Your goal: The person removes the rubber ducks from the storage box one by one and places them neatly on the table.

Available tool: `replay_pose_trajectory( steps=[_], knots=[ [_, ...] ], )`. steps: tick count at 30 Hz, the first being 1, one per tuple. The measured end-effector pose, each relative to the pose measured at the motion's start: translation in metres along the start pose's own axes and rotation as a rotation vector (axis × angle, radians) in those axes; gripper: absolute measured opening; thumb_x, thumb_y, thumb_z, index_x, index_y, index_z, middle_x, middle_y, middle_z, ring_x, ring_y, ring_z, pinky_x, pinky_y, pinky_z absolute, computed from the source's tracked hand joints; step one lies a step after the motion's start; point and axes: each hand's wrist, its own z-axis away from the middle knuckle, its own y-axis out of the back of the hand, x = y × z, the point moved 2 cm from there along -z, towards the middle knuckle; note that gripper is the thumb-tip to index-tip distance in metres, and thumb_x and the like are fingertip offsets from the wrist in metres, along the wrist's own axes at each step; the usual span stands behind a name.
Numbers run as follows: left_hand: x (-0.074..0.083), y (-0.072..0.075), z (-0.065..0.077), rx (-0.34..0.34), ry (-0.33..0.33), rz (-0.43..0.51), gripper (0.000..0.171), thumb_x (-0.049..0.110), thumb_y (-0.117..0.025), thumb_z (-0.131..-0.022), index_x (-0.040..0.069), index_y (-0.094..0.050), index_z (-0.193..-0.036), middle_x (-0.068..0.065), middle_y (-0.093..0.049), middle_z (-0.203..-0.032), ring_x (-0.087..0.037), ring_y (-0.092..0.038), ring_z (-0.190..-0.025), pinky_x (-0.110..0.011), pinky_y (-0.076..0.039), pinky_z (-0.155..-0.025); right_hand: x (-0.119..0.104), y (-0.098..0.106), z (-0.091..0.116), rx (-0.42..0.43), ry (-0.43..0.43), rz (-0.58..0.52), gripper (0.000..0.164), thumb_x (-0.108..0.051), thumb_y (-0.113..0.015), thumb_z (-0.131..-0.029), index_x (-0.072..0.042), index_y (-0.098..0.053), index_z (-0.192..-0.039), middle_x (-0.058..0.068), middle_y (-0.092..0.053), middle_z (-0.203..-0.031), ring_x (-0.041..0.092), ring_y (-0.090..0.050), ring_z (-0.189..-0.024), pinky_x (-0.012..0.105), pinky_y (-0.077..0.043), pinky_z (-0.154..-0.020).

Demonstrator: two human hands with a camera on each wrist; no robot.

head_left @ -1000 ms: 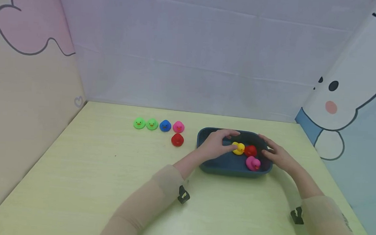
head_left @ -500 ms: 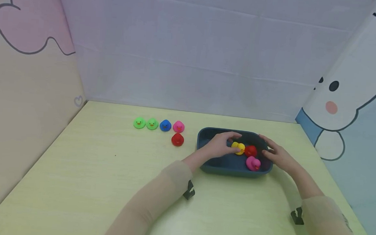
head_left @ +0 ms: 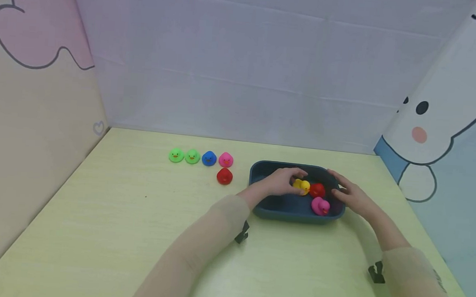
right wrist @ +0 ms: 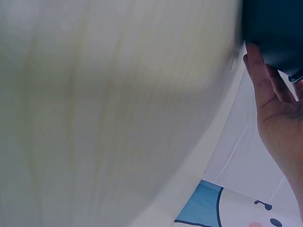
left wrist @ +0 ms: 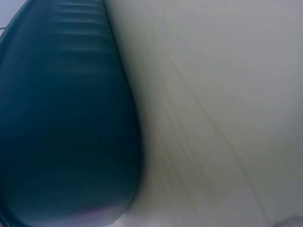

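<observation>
In the head view my left hand (head_left: 282, 182) reaches over the near-left side of a dark blue plastic basin (head_left: 291, 218). Its thumb and fingers stand apart on either side of a yellow rubber duck (head_left: 305, 186); whether they touch it I cannot tell. A red rubber duck (head_left: 317, 190) lies just right of the yellow one, and a pink rubber duck (head_left: 321, 206) nearer the front wall. My right hand (head_left: 353, 198) grips the basin's right end, thumb inside, fingers outside. In the right wrist view the right hand (right wrist: 281, 113) is against the basin's outer wall (right wrist: 277, 33).
On the table (head_left: 134, 233), left of the basin, a row holds two green ducks (head_left: 176, 155) (head_left: 192, 156), a blue duck (head_left: 209, 158) and a pink duck (head_left: 226, 160). Another red duck (head_left: 225, 176) sits in front of the pink one. A pale wall (head_left: 242, 76) stands behind.
My left hand has moved a little right and lower into the basin, bringing its thumb and fingers around the yellow duck. The right hand and the ducks have stayed put.
</observation>
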Motion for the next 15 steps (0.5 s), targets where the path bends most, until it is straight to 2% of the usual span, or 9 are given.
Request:
replay_pose_trajectory(
  steps=[8, 15],
  knots=[
    [-0.0027, -0.005, -0.0029, -0.054, -0.013, -0.048, 0.059, 0.026, -0.073, -0.083, 0.017, -0.049, -0.136, -0.001, -0.057, -0.131, -0.012, -0.055, -0.1, -0.016, -0.044, -0.086, 0.0001, 0.0009, -0.0004, -0.014, -0.006, -0.021, 0.063, -0.019, -0.048, -0.099, -0.009, -0.015, -0.151, 0.029, -0.015, -0.152, 0.061, -0.023, -0.128, 0.063, -0.035, -0.095],
    [-0.0026, -0.0057, -0.0022, -0.075, -0.015, -0.044, 0.057, 0.023, -0.072, -0.084, 0.016, -0.049, -0.136, -0.001, -0.057, -0.129, -0.012, -0.054, -0.101, -0.017, -0.044, -0.088, 0.0011, 0.0012, -0.0006, -0.009, -0.015, -0.024, 0.062, -0.019, -0.048, -0.099, -0.009, -0.015, -0.151, 0.028, -0.014, -0.153, 0.061, -0.023, -0.129, 0.061, -0.036, -0.096]
  ],
)
